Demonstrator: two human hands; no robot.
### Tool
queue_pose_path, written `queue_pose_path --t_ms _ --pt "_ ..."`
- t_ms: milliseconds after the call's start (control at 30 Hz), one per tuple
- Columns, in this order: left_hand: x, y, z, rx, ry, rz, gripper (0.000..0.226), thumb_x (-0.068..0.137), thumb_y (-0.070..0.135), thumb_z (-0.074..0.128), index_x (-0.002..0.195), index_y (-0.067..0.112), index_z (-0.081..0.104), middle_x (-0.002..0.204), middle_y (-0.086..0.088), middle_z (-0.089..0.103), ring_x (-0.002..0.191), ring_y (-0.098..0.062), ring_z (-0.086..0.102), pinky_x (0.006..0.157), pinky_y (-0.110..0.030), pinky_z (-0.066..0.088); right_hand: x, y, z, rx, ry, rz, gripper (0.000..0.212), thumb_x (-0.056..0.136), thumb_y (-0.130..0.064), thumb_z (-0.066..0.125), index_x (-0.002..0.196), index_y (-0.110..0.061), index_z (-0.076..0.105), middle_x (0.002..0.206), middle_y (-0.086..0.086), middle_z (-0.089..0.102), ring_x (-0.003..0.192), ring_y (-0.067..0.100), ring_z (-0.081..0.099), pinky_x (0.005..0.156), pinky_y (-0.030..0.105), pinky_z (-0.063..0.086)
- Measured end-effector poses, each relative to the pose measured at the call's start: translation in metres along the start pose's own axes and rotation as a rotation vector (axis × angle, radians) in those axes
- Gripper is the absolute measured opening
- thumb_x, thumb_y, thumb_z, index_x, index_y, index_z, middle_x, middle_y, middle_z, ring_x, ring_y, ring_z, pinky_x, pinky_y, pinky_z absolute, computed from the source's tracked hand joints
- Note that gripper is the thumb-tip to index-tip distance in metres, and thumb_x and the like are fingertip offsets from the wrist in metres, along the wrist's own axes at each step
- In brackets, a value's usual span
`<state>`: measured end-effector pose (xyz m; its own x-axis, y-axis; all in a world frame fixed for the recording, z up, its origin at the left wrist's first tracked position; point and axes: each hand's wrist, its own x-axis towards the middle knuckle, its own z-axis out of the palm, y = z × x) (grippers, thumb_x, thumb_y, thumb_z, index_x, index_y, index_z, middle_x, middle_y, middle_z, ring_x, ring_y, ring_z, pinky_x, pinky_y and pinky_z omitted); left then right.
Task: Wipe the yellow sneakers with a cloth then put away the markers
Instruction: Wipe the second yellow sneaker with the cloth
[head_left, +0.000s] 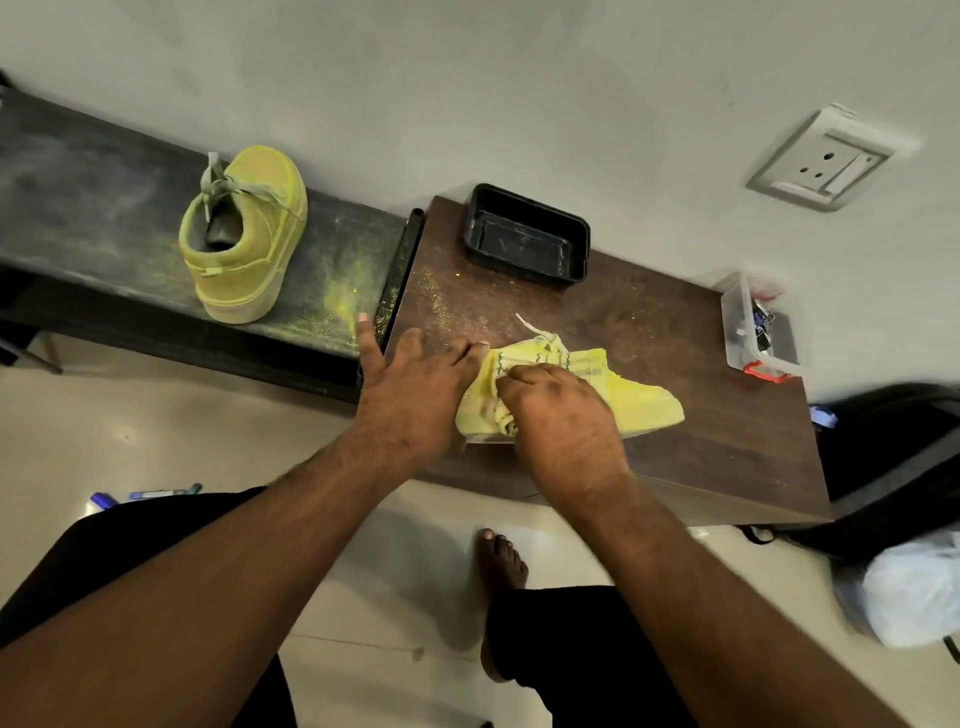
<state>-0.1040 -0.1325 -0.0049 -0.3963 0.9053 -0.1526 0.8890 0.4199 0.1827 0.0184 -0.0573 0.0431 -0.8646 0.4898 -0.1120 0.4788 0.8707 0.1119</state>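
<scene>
1. Right hand (558, 410) clamps cloth (524, 374) on sneaker (649, 405), brown table (701, 467).
2. Left hand (415, 384) splayed, bracing the heel.
3. Second sneaker (244, 234) on dark table (78, 197); markers (150, 496) on floor.

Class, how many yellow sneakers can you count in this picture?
2: one sneaker stands on the dark bench; the other lies on the brown table, under the hands.

No readable text, labels or numbers anywhere
</scene>
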Motion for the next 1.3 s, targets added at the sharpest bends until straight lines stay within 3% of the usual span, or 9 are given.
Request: queue_pose_path --t_ms 200,300,433,600,800,900,1067,1200,1300 --pt "0.004 0.001 -0.001 0.026 0.007 0.017 0.099 0.071 0.057 0.068 0.146 0.034 0.008 0.151 0.016 0.021 0.138 -0.027 0.018 0.104 -0.072 -0.010 0.004 0.036 -0.031 0.266 -0.142 0.220 0.053 0.078 -0.001 0.053 0.121 -0.029 0.064 0.120 -0.001 0.066 0.105 0.021 0.062 0.089 0.029 0.047" --pt "0.004 0.002 0.001 0.008 0.032 0.012 0.100 0.067 0.056 0.071 0.145 0.036 0.011 0.149 0.018 0.024 0.137 -0.026 0.019 0.103 -0.069 -0.013 0.010 0.008 -0.029 0.482 -0.121 0.147 0.048 0.077 -0.003 0.054 0.114 -0.029 0.069 0.107 0.000 0.071 0.100 0.022 0.062 0.086 0.031 0.051" --pt "0.001 -0.002 0.002 0.027 0.063 0.006 0.103 0.063 0.061 0.072 0.144 0.038 0.014 0.147 0.019 0.028 0.135 -0.028 0.024 0.103 -0.068 -0.010 0.007 0.002 -0.024 0.370 -0.106 0.119 0.046 0.076 -0.004 0.052 0.115 -0.023 0.067 0.107 0.005 0.068 0.106 0.024 0.052 0.092 0.036 0.046" --pt "0.002 -0.001 -0.004 0.035 0.044 0.013 0.103 0.067 0.060 0.070 0.146 0.037 0.008 0.149 0.019 0.023 0.135 -0.027 0.022 0.105 -0.070 -0.007 0.005 0.035 -0.035 0.251 -0.157 0.338 0.039 0.076 -0.010 0.053 0.110 -0.023 0.067 0.098 0.008 0.068 0.092 0.029 0.062 0.087 0.038 0.052" --pt "0.002 0.001 -0.001 0.030 0.073 0.031 0.096 0.071 0.056 0.069 0.145 0.037 0.011 0.150 0.016 0.021 0.136 -0.027 0.019 0.107 -0.068 -0.008 0.028 0.012 -0.034 0.580 -0.113 0.322 0.015 0.077 0.000 0.050 0.077 -0.010 0.062 0.072 0.002 0.060 0.068 0.017 0.057 0.053 0.024 0.041" --pt "0.000 -0.002 -0.002 0.019 0.076 0.010 0.096 0.069 0.056 0.071 0.144 0.040 0.014 0.151 0.017 0.024 0.138 -0.028 0.018 0.105 -0.067 -0.012 0.035 0.003 -0.033 0.505 -0.119 0.236 0.010 0.076 -0.006 0.050 0.074 -0.011 0.058 0.069 0.001 0.057 0.068 0.019 0.057 0.057 0.027 0.042" --pt "0.002 -0.005 -0.004 0.018 0.081 0.011 0.101 0.070 0.054 0.071 0.146 0.038 0.007 0.151 0.019 0.021 0.136 -0.028 0.019 0.106 -0.070 -0.008 0.022 0.039 -0.034 0.413 -0.141 0.335 0.010 0.074 -0.006 0.050 0.069 -0.013 0.054 0.070 0.003 0.058 0.071 0.022 0.058 0.061 0.025 0.041" --pt "0.002 0.000 -0.002 0.043 0.119 0.031 0.102 0.074 0.051 0.069 0.146 0.037 -0.002 0.151 0.018 0.015 0.137 -0.028 0.017 0.106 -0.068 -0.008 0.010 0.062 -0.044 0.579 -0.191 0.448 0.023 0.082 -0.002 0.053 0.064 -0.015 0.052 0.063 -0.001 0.057 0.057 0.011 0.053 0.042 0.015 0.035" --pt "0.001 0.004 0.000 0.041 0.143 0.029 0.102 0.076 0.045 0.071 0.144 0.037 -0.006 0.150 0.018 0.012 0.137 -0.029 0.015 0.106 -0.067 -0.009 0.014 0.054 -0.046 0.788 -0.123 0.476 0.014 0.082 -0.003 0.059 0.070 -0.010 0.061 0.068 0.002 0.065 0.064 0.015 0.061 0.053 0.026 0.047"
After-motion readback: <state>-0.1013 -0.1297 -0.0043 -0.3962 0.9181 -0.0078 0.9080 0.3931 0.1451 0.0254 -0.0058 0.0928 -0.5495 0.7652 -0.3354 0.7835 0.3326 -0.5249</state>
